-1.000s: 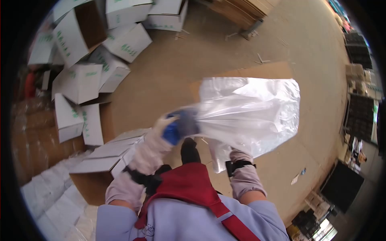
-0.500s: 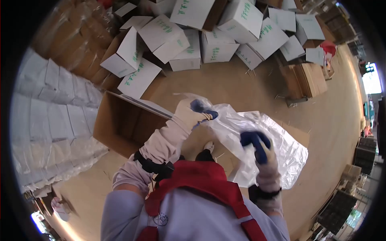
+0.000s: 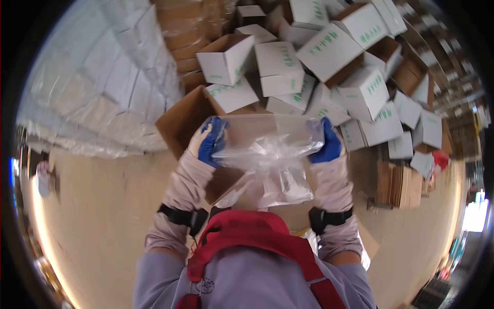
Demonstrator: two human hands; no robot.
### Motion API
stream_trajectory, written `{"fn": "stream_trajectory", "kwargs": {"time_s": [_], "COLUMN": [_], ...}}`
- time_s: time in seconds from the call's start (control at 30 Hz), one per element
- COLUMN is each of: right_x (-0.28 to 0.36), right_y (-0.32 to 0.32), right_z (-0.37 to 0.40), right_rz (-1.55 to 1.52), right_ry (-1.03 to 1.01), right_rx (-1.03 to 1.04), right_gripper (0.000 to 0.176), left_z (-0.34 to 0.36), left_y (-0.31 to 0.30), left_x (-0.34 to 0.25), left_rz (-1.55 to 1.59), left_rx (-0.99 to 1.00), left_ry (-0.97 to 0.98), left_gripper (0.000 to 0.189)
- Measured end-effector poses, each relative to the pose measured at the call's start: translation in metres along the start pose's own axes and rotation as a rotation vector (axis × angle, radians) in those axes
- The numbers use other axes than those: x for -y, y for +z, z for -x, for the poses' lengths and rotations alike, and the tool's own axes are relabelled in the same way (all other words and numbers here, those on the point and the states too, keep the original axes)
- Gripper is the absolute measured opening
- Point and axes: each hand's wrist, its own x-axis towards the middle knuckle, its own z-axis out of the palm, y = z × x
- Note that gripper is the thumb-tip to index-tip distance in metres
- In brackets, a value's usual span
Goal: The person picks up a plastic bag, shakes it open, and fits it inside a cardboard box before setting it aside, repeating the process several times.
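Observation:
A clear plastic bag (image 3: 270, 154) is stretched between my two gloved hands in front of me, its lower part hanging crumpled. My left hand (image 3: 210, 141), in a blue-palmed glove, grips the bag's left upper corner. On the opposite side my right hand (image 3: 328, 142) grips its right upper corner. Behind and below the bag stands an open cardboard box (image 3: 180, 121), brown inside, close to my left hand; the bag covers part of it.
White cartons with green writing (image 3: 329, 51) lie in a heap ahead. Plastic-wrapped white stacks (image 3: 103, 87) rise at the left. Flattened brown cardboard (image 3: 399, 185) stands at the right.
The bag has come up off the pile of plastic at my right and is now spread between both hands. My view and body have turned left, towards the open box.

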Motion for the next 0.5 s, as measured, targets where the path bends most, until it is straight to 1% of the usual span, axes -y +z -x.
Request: {"fn": "stream_trajectory", "kwargs": {"time_s": [0.03, 0.1, 0.13, 0.17, 0.2, 0.23, 0.27, 0.3, 0.33, 0.37, 0.4, 0.43, 0.47, 0.5], "right_x": [0.017, 0.054, 0.074, 0.093, 0.106, 0.116, 0.125, 0.127, 0.122, 0.115, 0.107, 0.097, 0.084, 0.068], "right_y": [0.006, 0.034, 0.048, 0.064, 0.095, 0.108, 0.118, 0.127, 0.131, 0.130, 0.125, 0.121, 0.118, 0.113], "right_z": [-0.016, -0.043, -0.051, -0.057, -0.039, -0.037, -0.037, -0.038, -0.044, -0.055, -0.068, -0.078, -0.084, -0.084], "right_rz": [-0.264, -0.228, -0.061, 0.109, 0.124, 0.119, 0.683, 1.256, 1.517, 1.522, 1.433, 1.340, 1.342, 1.385], "right_ry": [0.016, -0.041, -0.061, -0.085, -0.146, -0.148, -0.395, -0.647, -0.622, -0.633, -0.502, -0.373, -0.378, -0.342], "right_rx": [0.041, 0.219, 0.424, 0.626, 0.703, 0.728, 0.869, 0.962, 0.845, 0.853, 0.808, 0.762, 0.775, 0.741], "right_gripper": [0.022, 0.024, 0.026, 0.029, 0.032, 0.032, 0.033, 0.034, 0.037, 0.037, 0.037, 0.037, 0.037, 0.033], "left_z": [0.009, 0.028, 0.038, 0.050, 0.059, 0.065, 0.073, 0.087, 0.102, 0.115, 0.127, 0.134, 0.142, 0.153], "left_y": [0.001, 0.017, 0.007, -0.005, -0.005, -0.009, -0.044, -0.080, -0.096, -0.108, -0.116, -0.102, -0.087, -0.104], "left_x": [-0.024, -0.071, -0.097, -0.123, -0.149, -0.173, -0.191, -0.205, -0.215, -0.223, -0.226, -0.227, -0.227, -0.223], "left_rz": [-0.300, -0.913, -1.279, -1.642, -1.864, -2.066, -2.200, -2.322, -2.311, -2.328, -2.342, -2.039, -1.705, -1.574], "left_rx": [0.094, 0.108, 0.035, -0.052, -0.231, -0.414, -0.529, -0.640, -0.656, -0.697, -0.738, -0.798, -0.828, -0.739], "left_ry": [0.089, 0.287, 0.287, 0.267, 0.081, -0.129, 0.030, 0.191, 0.184, 0.140, 0.093, -0.242, -0.539, -0.546], "left_gripper": [0.048, 0.060, 0.060, 0.060, 0.052, 0.045, 0.041, 0.037, 0.037, 0.036, 0.036, 0.038, 0.040, 0.041]}}
